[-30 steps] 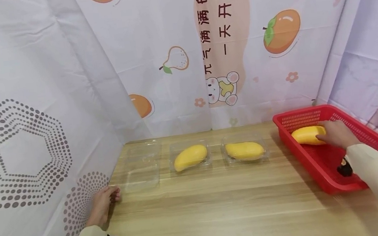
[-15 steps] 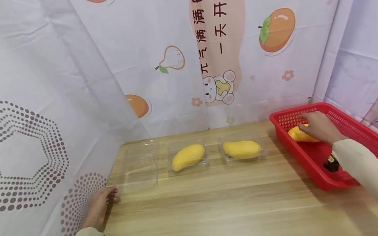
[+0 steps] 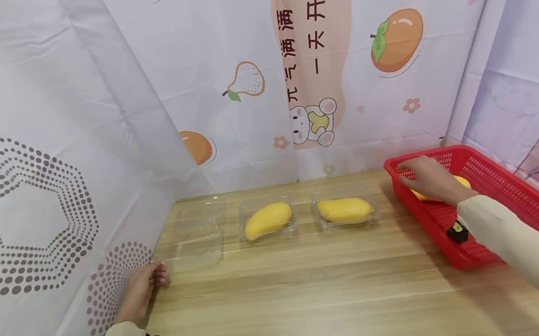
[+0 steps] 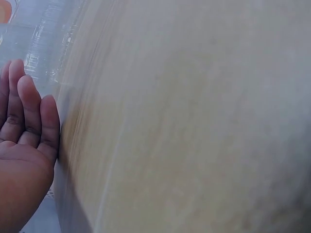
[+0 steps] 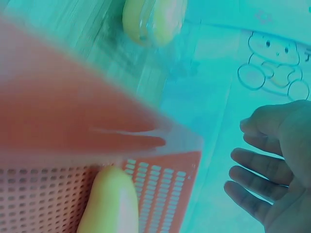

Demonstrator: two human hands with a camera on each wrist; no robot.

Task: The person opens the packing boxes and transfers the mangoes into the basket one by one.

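My right hand point(image 3: 427, 176) hangs over the left rim of the red basket point(image 3: 452, 258), fingers loosely bent and holding nothing. Under it in the head view, partly hidden by the hand, a yellow mango point(image 3: 463, 182) lies in the basket; the right wrist view also has this mango point(image 5: 111, 206) against the perforated wall. My left hand point(image 3: 140, 291) rests at the table's left edge with relaxed fingers, just in front of a clear plastic box point(image 3: 199, 248). The left wrist view has its fingertips close to the clear plastic point(image 4: 46, 43).
Two more clear boxes stand along the back of the table, one with a mango point(image 3: 268, 220) and the other with a mango point(image 3: 345, 210). A printed curtain point(image 3: 249, 165) borders the table behind and on the left. Bare wood point(image 3: 289, 299) stretches across the front.
My right hand has come off the mango in the basket and moved left, toward the basket's left rim. The left hand stays in place.
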